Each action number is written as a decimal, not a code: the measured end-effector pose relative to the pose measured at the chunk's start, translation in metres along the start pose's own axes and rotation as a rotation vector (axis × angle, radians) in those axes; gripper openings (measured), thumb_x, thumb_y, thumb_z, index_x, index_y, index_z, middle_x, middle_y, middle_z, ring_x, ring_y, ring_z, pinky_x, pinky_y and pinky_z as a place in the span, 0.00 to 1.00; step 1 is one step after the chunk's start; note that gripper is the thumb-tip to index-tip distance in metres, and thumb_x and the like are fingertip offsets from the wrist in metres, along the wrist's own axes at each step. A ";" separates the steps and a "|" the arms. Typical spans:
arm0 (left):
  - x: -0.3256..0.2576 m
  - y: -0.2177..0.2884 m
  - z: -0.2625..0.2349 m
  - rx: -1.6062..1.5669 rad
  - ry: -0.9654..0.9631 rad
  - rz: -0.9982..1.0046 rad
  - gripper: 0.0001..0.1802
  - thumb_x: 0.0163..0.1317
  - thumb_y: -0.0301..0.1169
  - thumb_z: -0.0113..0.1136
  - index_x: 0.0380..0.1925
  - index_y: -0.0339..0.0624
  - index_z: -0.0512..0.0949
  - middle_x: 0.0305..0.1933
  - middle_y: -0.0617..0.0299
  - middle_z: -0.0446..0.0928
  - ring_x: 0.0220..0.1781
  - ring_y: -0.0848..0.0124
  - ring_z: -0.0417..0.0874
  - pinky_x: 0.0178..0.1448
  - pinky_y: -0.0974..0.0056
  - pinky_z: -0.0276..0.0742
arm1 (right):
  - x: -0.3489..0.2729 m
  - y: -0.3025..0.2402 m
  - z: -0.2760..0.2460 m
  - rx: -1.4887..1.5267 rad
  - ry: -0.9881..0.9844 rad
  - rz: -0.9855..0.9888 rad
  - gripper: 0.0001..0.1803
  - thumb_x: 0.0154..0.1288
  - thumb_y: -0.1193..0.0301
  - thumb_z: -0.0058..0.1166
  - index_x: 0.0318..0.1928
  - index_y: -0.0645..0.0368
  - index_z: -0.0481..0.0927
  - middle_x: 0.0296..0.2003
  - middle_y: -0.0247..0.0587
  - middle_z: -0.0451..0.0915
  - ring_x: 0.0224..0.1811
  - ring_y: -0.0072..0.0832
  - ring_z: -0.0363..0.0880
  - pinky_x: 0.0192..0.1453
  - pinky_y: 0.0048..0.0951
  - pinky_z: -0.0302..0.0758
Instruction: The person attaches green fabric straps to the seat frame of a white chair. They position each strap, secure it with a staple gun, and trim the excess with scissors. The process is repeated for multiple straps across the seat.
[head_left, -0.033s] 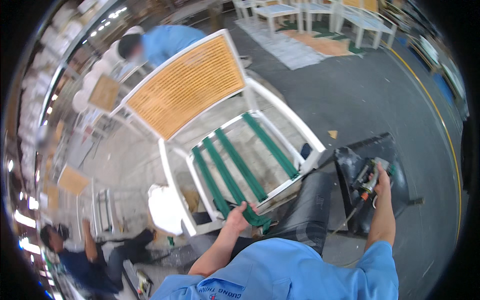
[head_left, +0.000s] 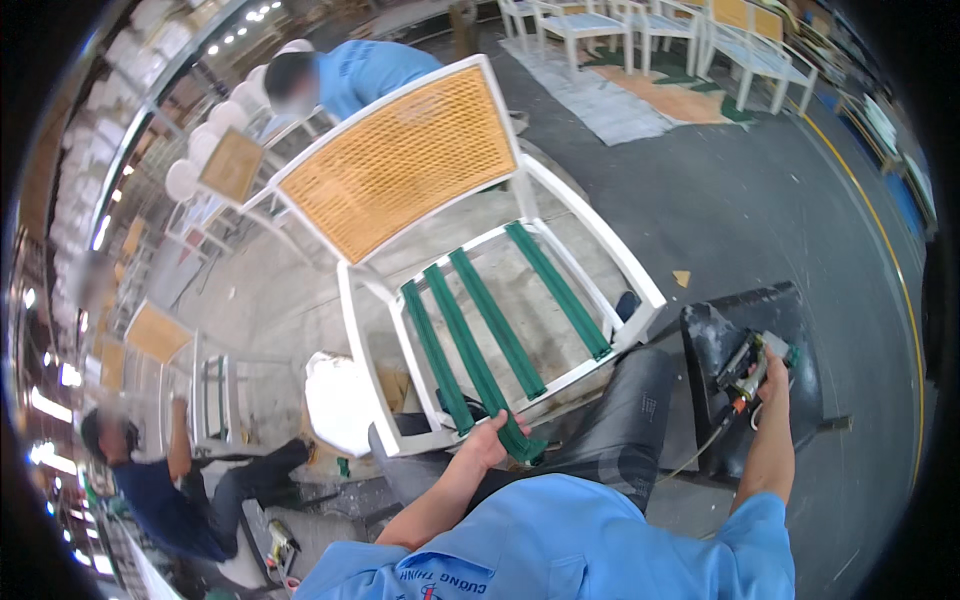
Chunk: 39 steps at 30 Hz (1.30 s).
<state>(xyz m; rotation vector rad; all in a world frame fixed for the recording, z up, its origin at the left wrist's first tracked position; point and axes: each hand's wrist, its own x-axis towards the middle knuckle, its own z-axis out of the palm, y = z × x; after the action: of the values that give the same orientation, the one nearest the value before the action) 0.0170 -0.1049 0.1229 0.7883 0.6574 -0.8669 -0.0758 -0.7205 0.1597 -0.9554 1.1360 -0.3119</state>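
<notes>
A white chair frame [head_left: 597,238] with a woven tan backrest [head_left: 415,150] stands tilted before my legs. Several green webbing straps [head_left: 497,328] run from the back to the front of its open seat. At the front rail my left hand [head_left: 488,440] is closed on one strap, whose loose end [head_left: 527,449] hangs folded past the rail. On my right, my right hand [head_left: 773,380] is wrapped round the handle of an air staple gun [head_left: 742,366], its hose trailing toward my leg. The gun is over a black padded seat [head_left: 716,440]; whether it rests there I cannot tell.
A person in blue [head_left: 375,75] bends behind the chair. Another person in dark clothes [head_left: 180,500] sits at lower left beside a second chair [head_left: 215,400]. A white rounded piece [head_left: 338,405] lies left of my chair. More white chairs [head_left: 580,25] stand far off.
The view has shifted slightly, so the chair and both hands sit a little further right and lower. My left hand still holds the strap, my right hand the staple gun.
</notes>
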 end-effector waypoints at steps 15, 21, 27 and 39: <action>0.011 -0.013 0.004 0.058 0.200 0.010 0.20 0.84 0.38 0.40 0.66 0.38 0.64 0.62 0.45 0.81 0.61 0.45 0.83 0.64 0.43 0.81 | -0.137 0.060 0.012 -0.493 0.066 -0.413 0.25 0.74 0.63 0.62 0.64 0.64 0.78 0.55 0.39 0.83 0.54 0.27 0.80 0.51 0.29 0.74; 0.025 -0.009 -0.008 0.035 0.135 0.115 0.20 0.84 0.36 0.39 0.67 0.38 0.63 0.64 0.43 0.80 0.59 0.46 0.84 0.62 0.43 0.82 | -0.173 0.106 0.058 -0.509 -0.161 -0.590 0.20 0.72 0.71 0.63 0.60 0.67 0.79 0.51 0.44 0.84 0.53 0.29 0.82 0.63 0.30 0.75; 0.040 0.002 -0.020 0.071 0.156 0.167 0.20 0.83 0.36 0.42 0.67 0.38 0.63 0.62 0.44 0.81 0.54 0.47 0.86 0.57 0.43 0.83 | -0.212 0.162 0.114 -0.510 -0.376 -0.645 0.20 0.69 0.73 0.65 0.59 0.67 0.80 0.51 0.46 0.84 0.51 0.29 0.84 0.59 0.31 0.79; 0.067 -0.004 -0.041 0.390 0.100 0.287 0.19 0.82 0.39 0.46 0.57 0.37 0.78 0.54 0.55 0.86 0.50 0.60 0.87 0.56 0.54 0.83 | -0.228 0.240 0.196 -0.920 -0.865 -0.494 0.16 0.70 0.67 0.63 0.52 0.64 0.85 0.39 0.43 0.87 0.41 0.29 0.86 0.48 0.31 0.80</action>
<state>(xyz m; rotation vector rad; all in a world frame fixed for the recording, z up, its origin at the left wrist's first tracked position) 0.0393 -0.1004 0.0476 1.2514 0.4501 -0.7026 -0.0610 -0.3372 0.1352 -1.9385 0.1691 0.2749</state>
